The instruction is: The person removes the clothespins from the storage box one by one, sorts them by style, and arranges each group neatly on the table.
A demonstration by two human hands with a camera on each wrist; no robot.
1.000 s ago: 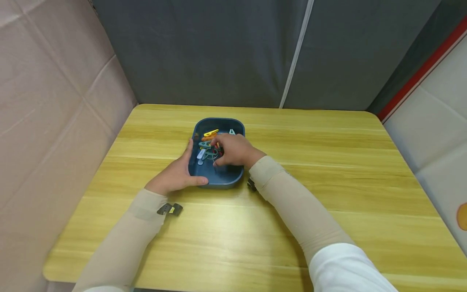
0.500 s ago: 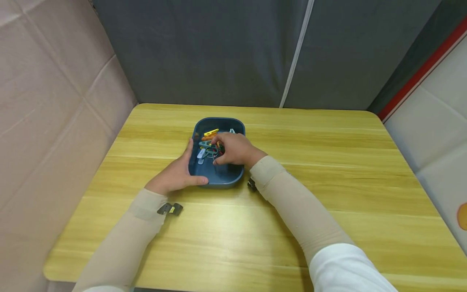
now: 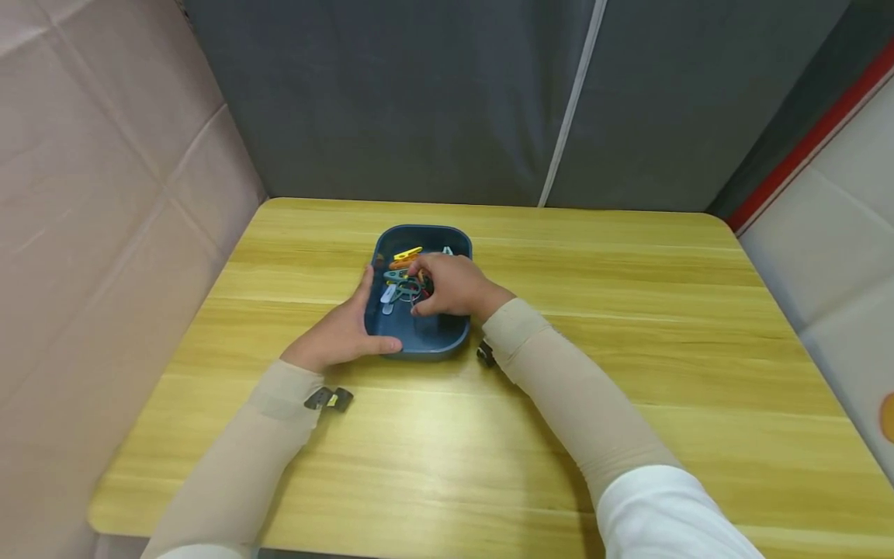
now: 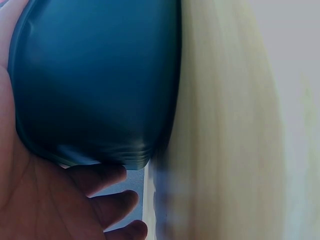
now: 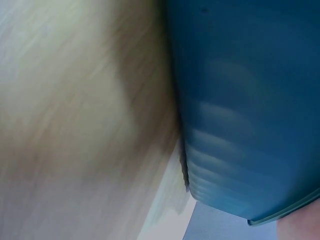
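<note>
Both your hands are at the blue tray [image 3: 426,347] of coloured clips [image 3: 403,273], in the middle of the wooden table [image 3: 628,326].

Your left hand [image 3: 342,334] cups the tray's near-left corner: the thumb lies along the near wall, the fingers run up the left wall, and the left wrist view shows your palm [image 4: 40,200] pressed against the dark outer wall. Your right hand [image 3: 450,286] reaches over the tray's right rim and sits inside it, fingers curled down onto the pile of clips; whether they actually pinch one, you cannot tell, since the fingertips are hidden among the clips. A yellow clip [image 3: 407,253] lies at the far end of the tray, beyond your fingers. The right wrist view shows only the tray's outer wall [image 5: 240,100] close against the tabletop, blurred.
</note>
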